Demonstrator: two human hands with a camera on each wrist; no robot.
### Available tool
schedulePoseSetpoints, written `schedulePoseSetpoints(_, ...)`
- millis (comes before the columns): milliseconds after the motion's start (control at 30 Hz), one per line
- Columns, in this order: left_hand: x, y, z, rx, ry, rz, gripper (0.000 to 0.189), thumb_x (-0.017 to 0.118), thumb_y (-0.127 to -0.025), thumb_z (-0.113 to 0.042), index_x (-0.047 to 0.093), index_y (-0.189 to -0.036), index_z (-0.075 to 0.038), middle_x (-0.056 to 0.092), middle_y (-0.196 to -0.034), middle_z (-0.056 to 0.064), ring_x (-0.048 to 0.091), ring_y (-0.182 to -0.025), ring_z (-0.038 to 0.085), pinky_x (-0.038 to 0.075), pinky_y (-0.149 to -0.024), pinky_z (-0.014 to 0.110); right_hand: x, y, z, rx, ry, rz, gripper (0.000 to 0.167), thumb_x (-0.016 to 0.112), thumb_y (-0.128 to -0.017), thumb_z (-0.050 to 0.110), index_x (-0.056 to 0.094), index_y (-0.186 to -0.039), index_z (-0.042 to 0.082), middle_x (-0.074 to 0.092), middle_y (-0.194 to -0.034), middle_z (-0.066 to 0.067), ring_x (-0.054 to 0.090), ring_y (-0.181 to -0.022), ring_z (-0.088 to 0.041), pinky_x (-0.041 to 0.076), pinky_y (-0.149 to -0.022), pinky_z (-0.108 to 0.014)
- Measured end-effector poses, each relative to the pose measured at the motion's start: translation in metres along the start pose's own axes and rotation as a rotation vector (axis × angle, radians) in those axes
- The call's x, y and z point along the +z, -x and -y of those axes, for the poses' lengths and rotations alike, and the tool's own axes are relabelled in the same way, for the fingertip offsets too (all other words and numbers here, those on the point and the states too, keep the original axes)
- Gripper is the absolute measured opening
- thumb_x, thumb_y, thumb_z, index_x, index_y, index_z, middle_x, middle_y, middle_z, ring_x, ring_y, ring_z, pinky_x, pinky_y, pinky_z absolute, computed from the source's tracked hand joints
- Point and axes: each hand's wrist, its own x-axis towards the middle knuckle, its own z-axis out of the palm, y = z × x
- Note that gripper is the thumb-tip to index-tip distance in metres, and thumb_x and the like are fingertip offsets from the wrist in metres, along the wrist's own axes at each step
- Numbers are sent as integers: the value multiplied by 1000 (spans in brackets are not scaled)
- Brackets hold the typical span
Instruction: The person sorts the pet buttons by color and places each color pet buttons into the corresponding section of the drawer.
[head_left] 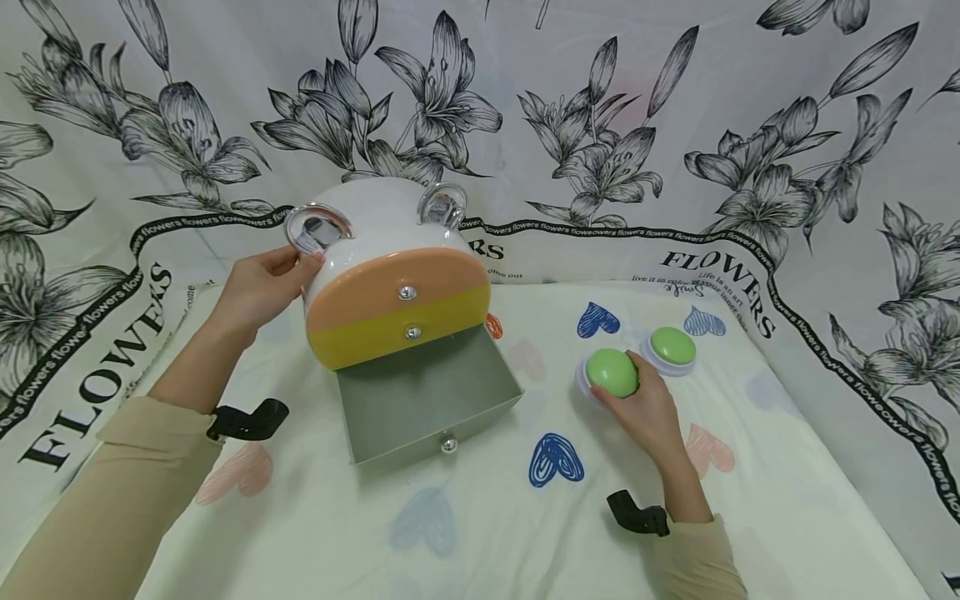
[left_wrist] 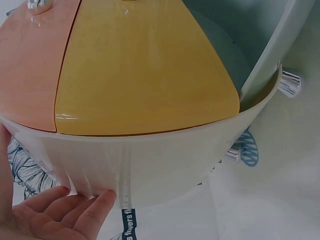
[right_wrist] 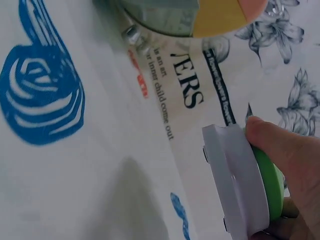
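A small rounded white drawer cabinet (head_left: 375, 217) with two silver ring-shaped ears stands tilted to my view, left of centre. Its orange and yellow drawers are closed, and the grey-green bottom drawer (head_left: 420, 400) is pulled out with a bare inside. My left hand (head_left: 262, 287) touches the cabinet's left side below one ear; in the left wrist view its fingertips (left_wrist: 106, 196) rest against the white shell. To the right, my right hand (head_left: 648, 404) grips a green-domed push button (head_left: 611, 372) with a pale lavender base. The right wrist view shows this button (right_wrist: 240, 175) tilted edge-on, above the cloth.
A second green-domed push button (head_left: 672, 346) sits on the cloth just beyond my right hand. White cloth with printed hearts (head_left: 555, 460) covers the surface. A flower-printed fabric (head_left: 600, 125) rises behind the cabinet. Black mounts (head_left: 251, 419) are on both wrists.
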Motion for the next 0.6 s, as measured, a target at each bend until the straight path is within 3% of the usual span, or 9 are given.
schedulePoseSetpoints(267, 1, 0, -1, -3, -4, -10, 99, 44, -78, -72, 13, -148, -11, 25, -150, 14, 23, -136, 38, 24, -102, 65, 4, -5, 40, -80, -50, 10, 83, 75, -75, 36, 35, -138, -1, 45, -134, -22, 49, -117, -35, 43, -95, -51)
schedulePoseSetpoints(600, 0, 2, -1, -3, -3, -9, 99, 44, -77, -73, 13, -148, -11, 25, -150, 14, 22, -136, 38, 25, -102, 64, 15, -3, 93, -177, -73, 96, 82, 76, -75, 35, 35, -138, 4, 48, -132, -15, 51, -115, -30, 48, -91, -46)
